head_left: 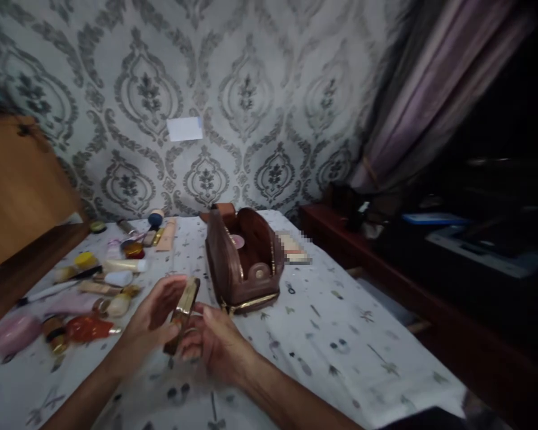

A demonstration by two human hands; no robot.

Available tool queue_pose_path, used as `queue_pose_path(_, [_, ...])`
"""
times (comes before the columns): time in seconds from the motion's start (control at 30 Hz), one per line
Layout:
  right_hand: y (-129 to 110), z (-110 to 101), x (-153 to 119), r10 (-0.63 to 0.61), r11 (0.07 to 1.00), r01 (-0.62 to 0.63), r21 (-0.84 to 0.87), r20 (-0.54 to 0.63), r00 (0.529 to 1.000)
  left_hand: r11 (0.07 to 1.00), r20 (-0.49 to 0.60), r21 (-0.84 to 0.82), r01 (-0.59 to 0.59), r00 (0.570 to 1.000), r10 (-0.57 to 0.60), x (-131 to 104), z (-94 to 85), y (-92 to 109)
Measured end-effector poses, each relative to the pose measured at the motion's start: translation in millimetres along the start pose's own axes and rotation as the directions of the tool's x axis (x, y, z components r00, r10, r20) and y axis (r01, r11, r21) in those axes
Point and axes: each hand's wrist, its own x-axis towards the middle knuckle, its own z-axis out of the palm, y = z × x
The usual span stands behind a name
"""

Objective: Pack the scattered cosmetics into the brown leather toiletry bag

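Note:
In front of me, a slim gold rectangular case [187, 301], maybe a cosmetic compact, is held upright and tilted above the table. My left hand [158, 313] grips it from the left, thumb across its near face. Curled fingers of my right hand [222, 343] meet its right side and seem to hold it too. Just beyond the hands stands a brown leather bag [222, 269], unzipped and gaping wide. Inside it a small pink round item [237, 241] shows; the rest of the interior is dark.
Many cosmetics lie to the left, including an orange-red bottle [87, 328], a pink rounded item [14, 334], a cream tube [125, 265] and a yellow-lidded jar [86, 260]. A wooden-framed panel [27, 197] borders the left. Dark red furniture [385, 275] runs along the right.

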Motion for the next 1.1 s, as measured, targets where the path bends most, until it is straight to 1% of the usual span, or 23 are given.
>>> queue_pose_path(0.1, [0, -2, 0, -0.033, 0.999, 0.033, -0.003, 0.019, 0.999, 0.987, 0.021, 0.162, 0.0, 1.0, -0.004, -3, 0.4, -3])
queue_pose_path(0.17, [0, -2, -1, -0.045, 0.999, 0.045, 0.0, 0.022, 0.999, 0.96, 0.022, 0.28, -0.001, 1.0, -0.005, -6, 1.3, -2])
queue_pose_path(0.23, [-2, -2, -2, -0.04, 0.999, 0.04, 0.02, 0.023, 0.999, 0.92, 0.031, 0.393, -0.013, 1.0, 0.001, -9, 2.6, 1])
queue_pose_path(0.3, [-4, -1, -3, -0.02, 0.999, 0.019, 0.038, 0.022, 1.0, 0.859, 0.055, 0.508, -0.06, 0.998, 0.037, -10, 3.5, 4])
queue_pose_path(0.33, [-6, 0, -3, -0.009, 0.999, 0.008, 0.045, 0.016, 1.0, 0.818, 0.067, 0.567, -0.099, 0.995, 0.073, -11, 3.6, 5])
queue_pose_path(0.4, [-10, 4, -5, 0.006, 0.999, -0.006, 0.047, 0.001, 1.0, 0.703, 0.106, 0.684, -0.194, 0.98, 0.168, -11, 3.6, 7])
queue_pose_path(0.5, [-19, 10, -10, -0.026, 1.0, 0.026, -0.004, -0.008, 1.0, 0.501, 0.178, 0.806, -0.315, 0.937, 0.301, -10, 4.7, 11])
queue_pose_path(0.57, [-25, 14, -15, -0.056, 0.992, 0.055, -0.111, 0.002, 0.998, 0.39, 0.235, 0.84, -0.376, 0.901, 0.363, -10, 7.9, 13])
queue_pose_path(0.63, [-31, 16, -19, -0.081, 0.963, 0.079, -0.257, 0.002, 0.997, 0.299, 0.292, 0.851, -0.431, 0.863, 0.413, -10, 13.5, 17])
queue_pose_path(0.7, [-35, 17, -25, -0.122, 0.918, 0.102, -0.384, -0.027, 0.992, 0.234, 0.34, 0.848, -0.475, 0.827, 0.447, -11, 21.1, 20])
queue_pose_path(0.73, [-38, 17, -28, -0.152, 0.892, 0.117, -0.436, -0.046, 0.987, 0.22, 0.356, 0.843, -0.491, 0.815, 0.456, -11, 25.4, 22])
queue_pose_path(0.77, [-41, 17, -32, -0.181, 0.869, 0.131, -0.478, -0.061, 0.982, 0.22, 0.366, 0.835, -0.505, 0.806, 0.465, -11, 29.8, 24])
queue_pose_path(0.83, [-48, 18, -40, -0.239, 0.831, 0.161, -0.533, -0.08, 0.968, 0.271, 0.357, 0.813, -0.515, 0.809, 0.466, -10, 38.1, 29])
queue_pose_path(0.87, [-53, 19, -44, -0.255, 0.824, 0.174, -0.539, -0.079, 0.964, 0.32, 0.331, 0.802, -0.503, 0.823, 0.462, -10, 41.7, 31])
queue_pose_path(0.93, [-63, 22, -54, -0.267, 0.831, 0.181, -0.526, -0.091, 0.959, 0.441, 0.253, 0.781, -0.442, 0.87, 0.423, -10, 47.4, 34])
queue_pose_path(1.0, [-71, 25, -62, -0.264, 0.848, 0.175, -0.5, -0.112, 0.958, 0.541, 0.189, 0.753, -0.375, 0.91, 0.368, -10, 51.2, 37])
queue_pose_path(1.1, [-78, 28, -71, -0.285, 0.862, 0.191, -0.469, -0.138, 0.949, 0.619, 0.165, 0.716, -0.323, 0.94, 0.3, -11, 55.2, 37])
